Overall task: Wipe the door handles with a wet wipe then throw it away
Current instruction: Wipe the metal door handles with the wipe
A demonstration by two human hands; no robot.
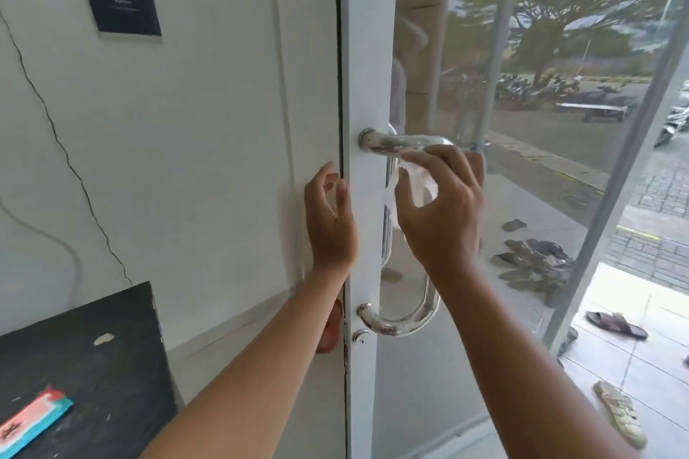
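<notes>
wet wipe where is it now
Head view, centre: the wet wipe is pinched in the right hand, just below the top bend of the door handle.

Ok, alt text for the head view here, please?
The right hand holds a crumpled white wet wipe against the curved chrome pull handle of a white-framed glass door; the left hand, holding nothing, is at the door's edge.

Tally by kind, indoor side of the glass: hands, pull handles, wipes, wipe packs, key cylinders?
Hands: 2 (left hand, right hand)
Pull handle: 1
Wet wipe: 1
Wipe pack: 1
Key cylinder: 1
Total: 6
</notes>
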